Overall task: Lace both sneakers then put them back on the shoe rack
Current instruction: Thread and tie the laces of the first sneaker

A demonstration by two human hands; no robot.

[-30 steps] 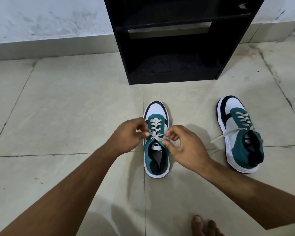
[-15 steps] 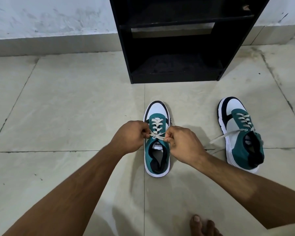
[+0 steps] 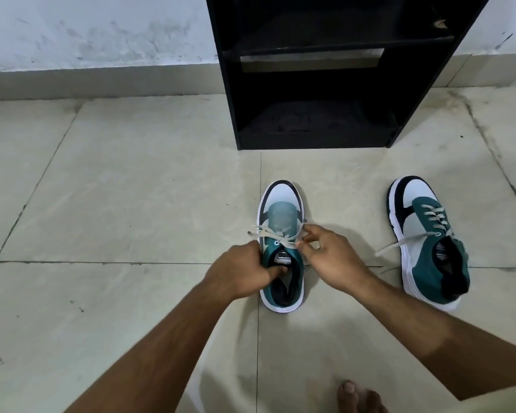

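Teal, white and black make up the near sneaker, which stands on the tiled floor in front of the black shoe rack, toe toward the rack. Its cream lace crosses the tongue just beyond the grip, and loose ends trail off to the left of the shoe. The left hand is clenched on the sneaker's collar, with fingers tucked inside the opening just below the tongue label. The right hand pinches the lace between thumb and fingertips, at the shoe's right edge, level with the top eyelet.

The second sneaker sits well off to the right of the right hand, its own lace threaded through the eyelets with one end lying loose across the floor toward the grip.

The near sneaker's lower lacing is blurred, so the crossings there cannot be made out. The left fingertips are hidden inside the shoe. The rack's top is cut off by the frame edge, and only toes of a bare foot show at the bottom.

Half a second ago both hands gripped the lace ends over the tongue; since then the left hand has dropped to the collar and the right has shifted outward with the lace
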